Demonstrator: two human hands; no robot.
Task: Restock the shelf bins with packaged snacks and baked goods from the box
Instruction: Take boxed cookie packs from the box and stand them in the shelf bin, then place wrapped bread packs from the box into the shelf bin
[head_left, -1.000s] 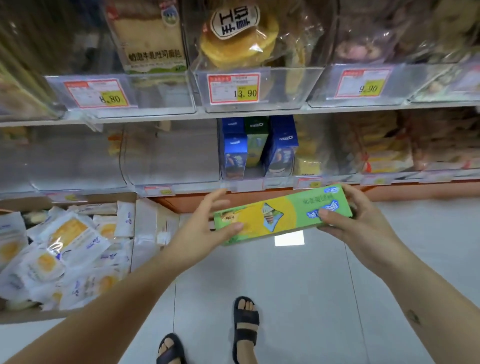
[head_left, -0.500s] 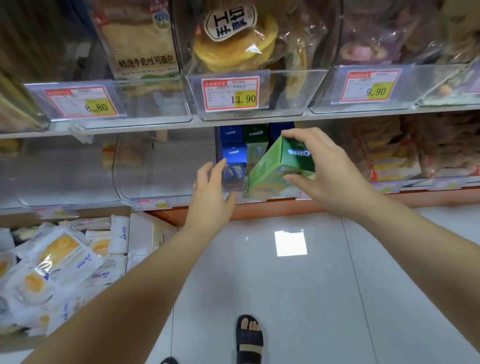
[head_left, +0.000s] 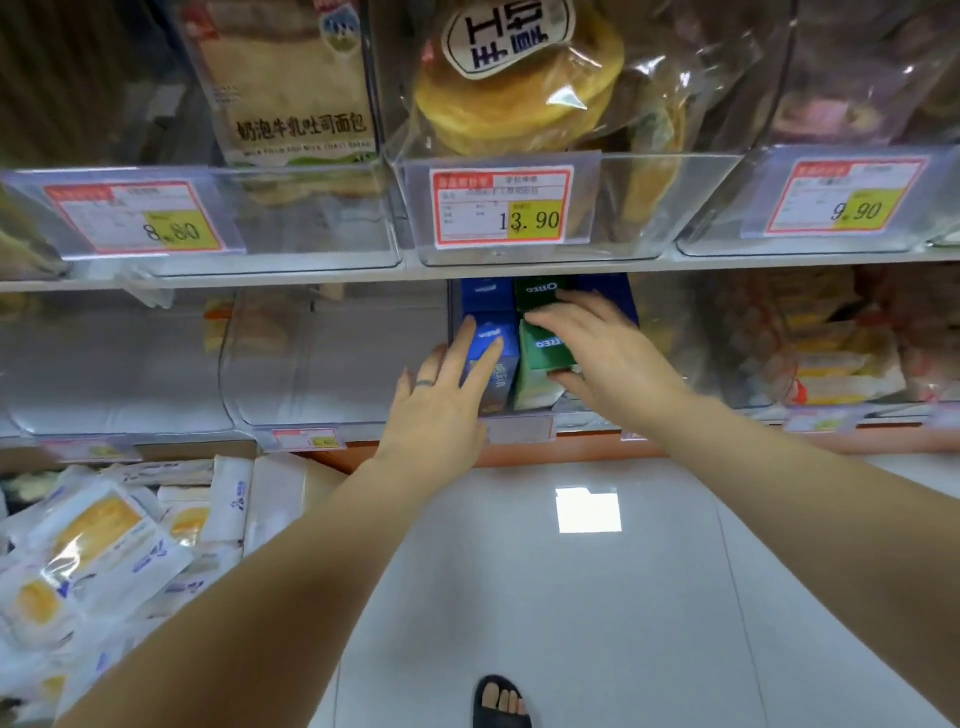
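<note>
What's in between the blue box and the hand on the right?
A green cardboard Oreo box, gripped by the right hand, stands beside the blue cardboard snack box that the left hand touches. The head view shows it.

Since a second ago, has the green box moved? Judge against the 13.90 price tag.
Yes. The green box moved up and inward, into the bin under the 13.90 price tag, gripped by the right hand.

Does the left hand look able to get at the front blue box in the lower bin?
Likely yes: the left hand lies with straight fingers on the blue box, with nothing between them. The right hand grips the green box beside it, not across it.
</note>
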